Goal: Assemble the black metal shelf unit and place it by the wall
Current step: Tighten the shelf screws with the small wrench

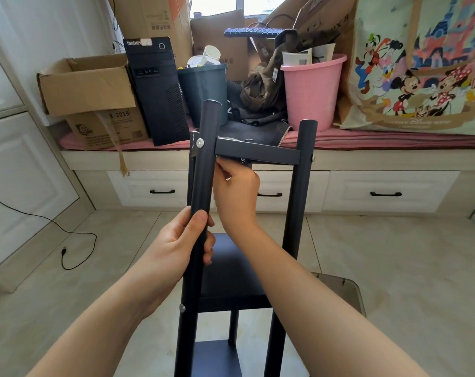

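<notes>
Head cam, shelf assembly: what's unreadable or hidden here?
- Head view: right hand fingertips and whatever they pinch under the crossbar are hidden by the bar and the left post.
- Shelf feet: cut off by the bottom edge.
- Left hand grip: fingers behind the post are hidden.
- Back posts: mostly hidden behind front posts and arms.

Both forearms are bare to the frame's lower edge, no sleeves showing, and the left hand (176, 240) and right hand (237, 194) wear neither gloves nor rings
</notes>
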`<state>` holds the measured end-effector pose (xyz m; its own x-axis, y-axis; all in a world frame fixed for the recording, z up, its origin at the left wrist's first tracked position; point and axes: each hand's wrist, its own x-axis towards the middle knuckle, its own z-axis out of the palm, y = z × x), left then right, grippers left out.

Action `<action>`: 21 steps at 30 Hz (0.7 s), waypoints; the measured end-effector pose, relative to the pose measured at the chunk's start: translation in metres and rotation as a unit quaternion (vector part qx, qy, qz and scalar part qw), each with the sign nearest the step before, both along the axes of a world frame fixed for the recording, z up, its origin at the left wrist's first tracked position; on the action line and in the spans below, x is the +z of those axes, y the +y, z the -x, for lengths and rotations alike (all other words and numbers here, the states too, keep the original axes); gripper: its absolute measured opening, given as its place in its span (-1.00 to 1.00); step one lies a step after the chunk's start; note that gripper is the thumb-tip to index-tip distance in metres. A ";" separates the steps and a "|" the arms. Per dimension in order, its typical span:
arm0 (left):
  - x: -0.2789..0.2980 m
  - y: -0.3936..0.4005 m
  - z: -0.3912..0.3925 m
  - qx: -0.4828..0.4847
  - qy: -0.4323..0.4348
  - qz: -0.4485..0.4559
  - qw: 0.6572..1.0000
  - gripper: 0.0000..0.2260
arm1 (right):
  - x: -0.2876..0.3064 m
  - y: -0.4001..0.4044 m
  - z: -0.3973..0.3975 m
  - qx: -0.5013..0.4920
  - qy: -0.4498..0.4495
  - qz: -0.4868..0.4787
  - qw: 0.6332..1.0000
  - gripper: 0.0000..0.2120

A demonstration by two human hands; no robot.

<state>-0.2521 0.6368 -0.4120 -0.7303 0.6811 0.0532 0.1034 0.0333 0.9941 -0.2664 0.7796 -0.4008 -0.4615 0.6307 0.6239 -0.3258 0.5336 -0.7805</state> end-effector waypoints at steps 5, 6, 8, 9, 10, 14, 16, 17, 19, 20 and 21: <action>0.000 0.001 0.002 0.008 0.004 0.003 1.000 -0.60 | -0.001 0.001 -0.002 0.009 -0.013 -0.010 1.000 -0.82; 0.000 0.002 0.002 0.010 0.005 0.004 1.000 -0.58 | -0.001 0.003 -0.004 0.026 -0.022 -0.004 0.999 -0.81; 0.001 0.002 0.002 0.011 0.008 0.006 1.000 -0.57 | -0.002 0.007 -0.009 0.070 -0.050 0.028 0.996 -0.80; 0.001 0.003 0.001 0.012 0.010 0.005 1.000 -0.56 | -0.003 0.009 -0.013 0.087 -0.069 0.043 0.993 -0.81; 0.001 0.003 0.001 0.013 0.011 0.004 1.000 -0.55 | -0.003 0.011 -0.017 0.099 -0.089 0.053 0.990 -0.82; 0.002 0.006 -0.001 0.015 0.012 0.005 1.000 -0.55 | -0.001 0.017 -0.033 0.105 -0.135 0.033 0.985 -0.79; 0.003 0.007 -0.002 0.015 0.013 0.006 1.000 -0.56 | 0.003 0.020 -0.041 0.087 -0.136 -0.006 0.987 -0.78; 0.003 0.008 -0.002 0.014 0.015 0.006 1.000 -0.56 | 0.005 0.021 -0.045 0.080 -0.132 -0.019 0.988 -0.78; 0.002 0.010 -0.002 0.011 0.017 0.004 1.000 -0.55 | 0.008 0.024 -0.052 0.075 -0.124 -0.029 0.989 -0.79; 0.002 0.011 -0.003 0.010 0.018 0.003 1.000 -0.55 | 0.009 0.026 -0.055 0.072 -0.122 -0.034 0.989 -0.79; 0.002 0.012 -0.003 0.010 0.018 0.003 1.000 -0.55 | 0.011 0.027 -0.058 0.064 -0.120 -0.044 0.990 -0.80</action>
